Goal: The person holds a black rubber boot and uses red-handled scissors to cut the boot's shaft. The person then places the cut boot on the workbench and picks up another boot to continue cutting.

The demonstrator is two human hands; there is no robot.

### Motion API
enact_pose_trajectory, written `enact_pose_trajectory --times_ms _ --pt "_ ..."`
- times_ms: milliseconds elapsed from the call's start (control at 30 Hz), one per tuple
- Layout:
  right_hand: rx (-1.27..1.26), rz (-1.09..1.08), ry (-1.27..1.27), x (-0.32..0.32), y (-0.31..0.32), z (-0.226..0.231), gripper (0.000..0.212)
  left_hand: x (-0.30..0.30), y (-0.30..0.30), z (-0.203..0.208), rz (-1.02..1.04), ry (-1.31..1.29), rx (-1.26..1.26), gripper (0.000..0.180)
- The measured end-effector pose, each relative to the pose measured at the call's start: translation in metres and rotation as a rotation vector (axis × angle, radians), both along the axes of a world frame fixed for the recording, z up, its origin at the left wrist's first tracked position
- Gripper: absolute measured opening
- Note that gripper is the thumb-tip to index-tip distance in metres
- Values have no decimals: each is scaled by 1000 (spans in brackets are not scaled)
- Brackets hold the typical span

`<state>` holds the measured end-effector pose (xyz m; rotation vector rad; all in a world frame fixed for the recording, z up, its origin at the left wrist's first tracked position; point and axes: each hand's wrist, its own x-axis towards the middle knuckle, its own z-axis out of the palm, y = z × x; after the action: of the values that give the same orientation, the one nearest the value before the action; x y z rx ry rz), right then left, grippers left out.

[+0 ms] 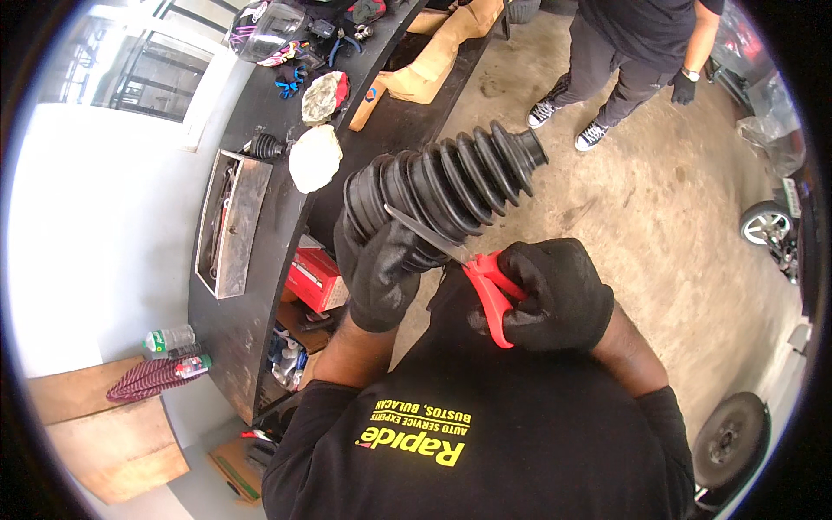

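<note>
Left hand (381,273), black-gloved, closed around the near-left end of a black ribbed rubber bellows boot (446,186) — boot held up in front of the chest, narrow end pointing far right. Right hand (559,295), also gloved, grips red-handled scissors (496,299), fingers around the handles; blade lies across the boot's near side, can't tell if it's cutting. Dark workbench (236,347) at left: open metal toolbox (245,238), smaller black boot (266,146), white cloth (315,159). Another person (641,43) stands far right — wheel (732,440) near right.
</note>
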<state>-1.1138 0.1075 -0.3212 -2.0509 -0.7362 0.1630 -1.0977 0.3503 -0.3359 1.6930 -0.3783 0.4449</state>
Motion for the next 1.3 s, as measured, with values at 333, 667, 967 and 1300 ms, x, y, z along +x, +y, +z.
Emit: enact_pose_trajectory --times_ms 333,667,967,1300 --pt "141 -28 -19 1 12 5 54 12 10 0 21 -331 378 35" --pt "110 79 -13 11 21 5 51 -12 -1 -4 123 71 8 36" --pt "199 82 27 16 28 1 47 -3 1 8 219 -327 465 37" --pt "102 116 5 27 38 4 49 -11 15 -14 94 -12 38 43"
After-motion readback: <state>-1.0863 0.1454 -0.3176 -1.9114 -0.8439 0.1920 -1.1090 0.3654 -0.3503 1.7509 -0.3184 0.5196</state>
